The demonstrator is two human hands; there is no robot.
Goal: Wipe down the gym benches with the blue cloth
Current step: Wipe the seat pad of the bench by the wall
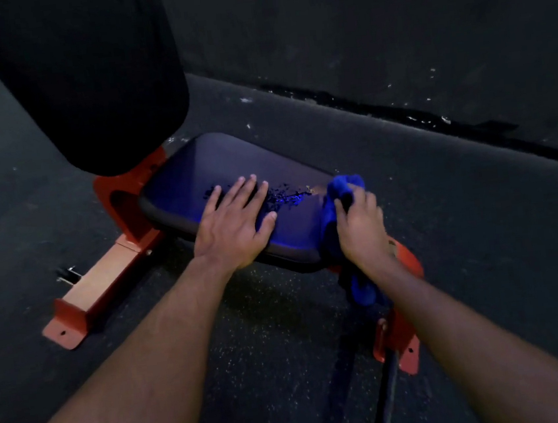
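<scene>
Pretty dim in here but you can make it out: left hand (234,221) is flat on the dark seat pad (197,171), fingers spread and straight, pressing down near the front edge. Right hand (362,226) is gripping the blue cloth (342,187) at the right end of the pad, with part of the cloth bunched above the knuckles and the rest dangling below the wrist. Some droplets (283,197) sit on the pad between the hands. The backrest (84,76) looms upper left, orange frame (106,281) underneath on the speckled floor (281,314).
</scene>
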